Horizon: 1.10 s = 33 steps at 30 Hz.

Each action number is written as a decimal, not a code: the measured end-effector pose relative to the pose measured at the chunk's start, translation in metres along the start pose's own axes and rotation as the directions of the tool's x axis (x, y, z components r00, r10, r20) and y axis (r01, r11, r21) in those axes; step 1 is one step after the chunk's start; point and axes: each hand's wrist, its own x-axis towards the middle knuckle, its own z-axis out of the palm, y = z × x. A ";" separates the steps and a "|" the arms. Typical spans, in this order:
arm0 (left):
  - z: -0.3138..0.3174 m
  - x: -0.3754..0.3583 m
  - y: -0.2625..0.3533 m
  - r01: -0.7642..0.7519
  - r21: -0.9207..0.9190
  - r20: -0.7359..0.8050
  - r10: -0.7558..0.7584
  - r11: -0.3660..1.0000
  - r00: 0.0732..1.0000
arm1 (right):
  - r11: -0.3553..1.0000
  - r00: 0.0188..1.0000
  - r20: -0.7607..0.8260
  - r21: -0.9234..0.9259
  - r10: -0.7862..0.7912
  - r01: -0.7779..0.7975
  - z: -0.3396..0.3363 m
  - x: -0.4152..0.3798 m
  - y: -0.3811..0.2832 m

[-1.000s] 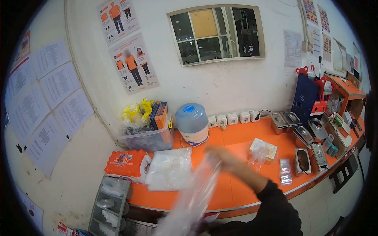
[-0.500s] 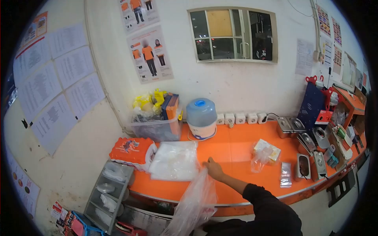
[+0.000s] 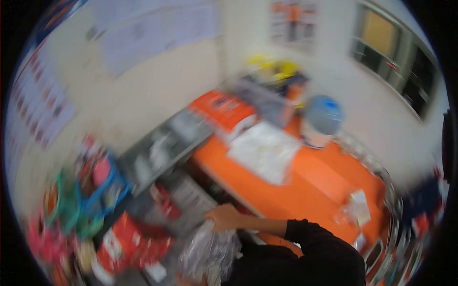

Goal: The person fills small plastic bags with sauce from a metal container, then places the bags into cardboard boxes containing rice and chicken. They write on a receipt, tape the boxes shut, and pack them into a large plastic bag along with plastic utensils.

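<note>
The frame is blurred by motion. My right hand [image 3: 223,218], at the end of a black sleeve, is closed on the top of a clear plastic bag [image 3: 210,250] at the bottom centre. Low at the frame's bottom edge, my left hand [image 3: 185,280] shows only in part beside the bag, and its fingers are too smeared to read. A stack of white plastic bags [image 3: 265,151] lies on the orange counter [image 3: 229,169], beyond my right hand. Left of the hands is a red and white package [image 3: 121,243].
A grey divided tray [image 3: 164,143] stands against the wall. Blue [image 3: 102,190] and green [image 3: 64,205] baskets are at the left. An orange-red package [image 3: 223,110], a plastic bin [image 3: 262,100] and a blue-topped jug [image 3: 322,117] stand at the back.
The view has swung left and down, bringing the baskets and red package into sight. My right hand has moved off the counter, with the clear bag still in it.
</note>
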 end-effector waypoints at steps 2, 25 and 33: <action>-0.011 0.045 0.070 0.553 0.096 0.439 -0.534 0.828 0.722 | 0.992 0.975 0.210 -0.091 -0.068 0.089 0.031 0.038 -0.005; -0.001 0.038 0.025 0.262 0.093 0.616 -0.262 0.961 0.743 | 0.967 0.912 0.368 -0.103 -0.179 0.232 0.196 0.029 -0.029; -0.025 0.046 -0.077 0.185 0.173 0.447 -0.244 0.968 0.861 | 0.882 0.953 0.257 -0.397 -0.159 0.254 0.172 0.072 -0.053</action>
